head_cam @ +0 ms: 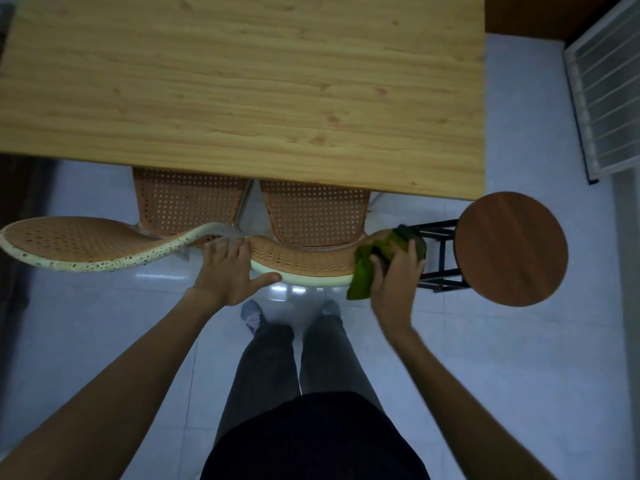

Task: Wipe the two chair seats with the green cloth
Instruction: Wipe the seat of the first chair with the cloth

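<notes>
Two orange perforated chairs are tucked under a wooden table (242, 81). The left chair seat (183, 199) and the right chair seat (315, 209) show between the table edge and the curved backrests. My left hand (228, 268) grips the left end of the right chair's backrest (304, 265), thumb under its pale rim. My right hand (398, 271) presses the green cloth (363, 271) against the right end of that same backrest. The left chair's backrest (79, 244) sweeps away to the left.
A round brown stool (512, 247) on a black frame stands close to the right of my right hand. A white wire rack (606, 91) leans at the far right. My legs and feet stand on the pale tiled floor (502, 358) just behind the chairs.
</notes>
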